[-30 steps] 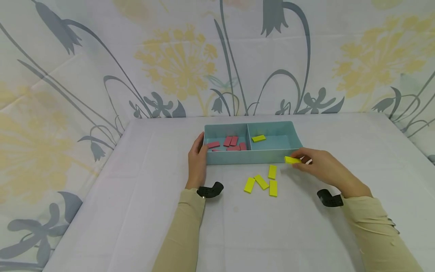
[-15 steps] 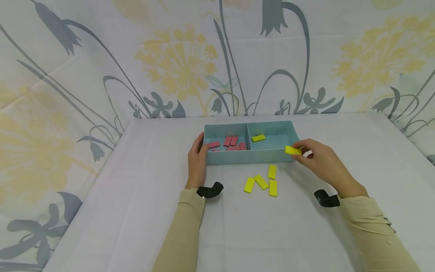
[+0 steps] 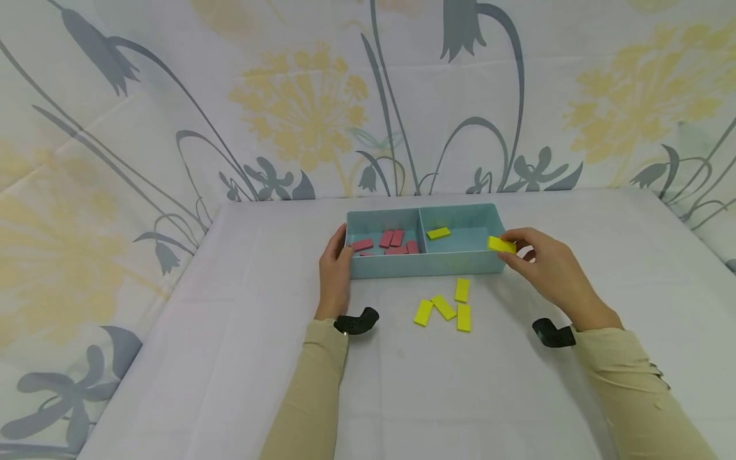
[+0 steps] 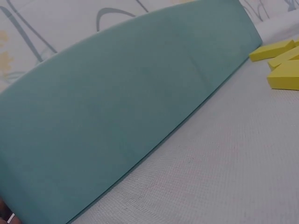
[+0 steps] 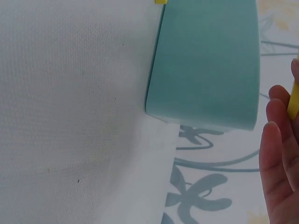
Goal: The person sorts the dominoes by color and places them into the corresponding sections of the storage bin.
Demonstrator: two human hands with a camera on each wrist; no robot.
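1. At 9 o'clock end of teal box (image 3: 425,265): left hand (image 3: 335,276), grip clamped on it.
2. Box's 4 o'clock corner: right hand (image 3: 552,268), grip pinching a raised yellow block (image 3: 500,244).
3. Inside: pink blocks (image 3: 386,239) in 9 o'clock compartment, lone yellow block (image 3: 439,233) in 3 o'clock one.
4. Desk (image 3: 402,390), 6 o'clock of box: four yellow blocks (image 3: 444,307).

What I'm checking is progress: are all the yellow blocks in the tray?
No, four yellow blocks lie on the white cloth in front of the tray, and the right hand holds another.
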